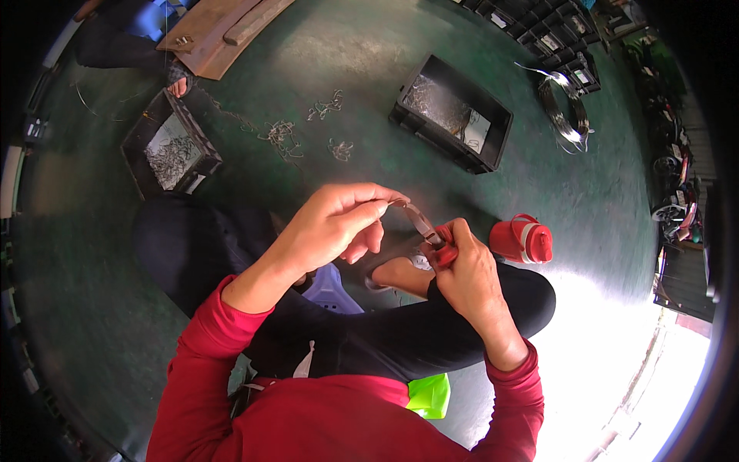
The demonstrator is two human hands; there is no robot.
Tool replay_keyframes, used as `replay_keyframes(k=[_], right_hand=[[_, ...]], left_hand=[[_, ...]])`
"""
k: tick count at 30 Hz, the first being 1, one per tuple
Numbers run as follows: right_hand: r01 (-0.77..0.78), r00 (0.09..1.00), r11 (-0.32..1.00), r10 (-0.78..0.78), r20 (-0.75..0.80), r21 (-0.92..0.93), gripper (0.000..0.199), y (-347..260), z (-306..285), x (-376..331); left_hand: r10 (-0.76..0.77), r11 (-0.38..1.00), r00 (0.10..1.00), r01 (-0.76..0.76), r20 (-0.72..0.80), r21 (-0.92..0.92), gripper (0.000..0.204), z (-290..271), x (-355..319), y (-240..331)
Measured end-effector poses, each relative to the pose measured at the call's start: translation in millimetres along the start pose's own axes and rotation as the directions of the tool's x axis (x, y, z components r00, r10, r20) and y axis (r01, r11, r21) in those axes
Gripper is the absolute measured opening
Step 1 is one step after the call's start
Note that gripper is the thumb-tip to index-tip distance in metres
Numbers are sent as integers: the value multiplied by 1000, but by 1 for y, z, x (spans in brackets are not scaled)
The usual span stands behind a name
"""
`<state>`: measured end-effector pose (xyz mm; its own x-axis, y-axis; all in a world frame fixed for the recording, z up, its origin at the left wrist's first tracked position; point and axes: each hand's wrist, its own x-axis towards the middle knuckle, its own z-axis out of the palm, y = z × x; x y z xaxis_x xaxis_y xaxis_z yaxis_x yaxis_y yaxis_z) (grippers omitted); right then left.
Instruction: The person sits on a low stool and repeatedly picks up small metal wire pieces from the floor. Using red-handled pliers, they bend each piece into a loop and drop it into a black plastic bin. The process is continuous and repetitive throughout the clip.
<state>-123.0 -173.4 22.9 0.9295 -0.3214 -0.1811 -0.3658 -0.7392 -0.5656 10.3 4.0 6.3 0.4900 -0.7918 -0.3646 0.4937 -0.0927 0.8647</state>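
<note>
My right hand (471,271) is closed around the red handles of a pair of pliers (420,222), held over my lap. The metal jaws reach up and left toward my left hand (339,219). There, thumb and index finger pinch a small thin piece, seemingly wire, at the jaw tips. The other fingers of that hand curl loosely below. Exactly how the jaws meet the piece is too small to tell.
Bent wire pieces fill a black crate (208,165) at left and lie in piles (283,138) on the green floor. Another black crate (493,150), a wire coil (566,112) and a red jug (523,239) stand right. A co-worker's hand (178,86) is beside the left crate.
</note>
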Motion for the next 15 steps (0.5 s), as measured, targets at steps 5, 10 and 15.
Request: replay_keyframes(k=[5, 10, 15], right_hand=[[35, 999, 999, -35, 3, -26, 28, 5, 0, 1], [102, 993, 992, -106, -57, -70, 26, 4, 2, 4], [-404, 842, 868, 230, 488, 288, 20, 3, -15, 4]], left_hand=[[-35, 998, 999, 35, 9, -49, 28, -3, 2, -2], [-30, 999, 999, 30, 29, -11, 29, -6, 2, -4], [112, 990, 988, -102, 103, -98, 34, -6, 4, -7]])
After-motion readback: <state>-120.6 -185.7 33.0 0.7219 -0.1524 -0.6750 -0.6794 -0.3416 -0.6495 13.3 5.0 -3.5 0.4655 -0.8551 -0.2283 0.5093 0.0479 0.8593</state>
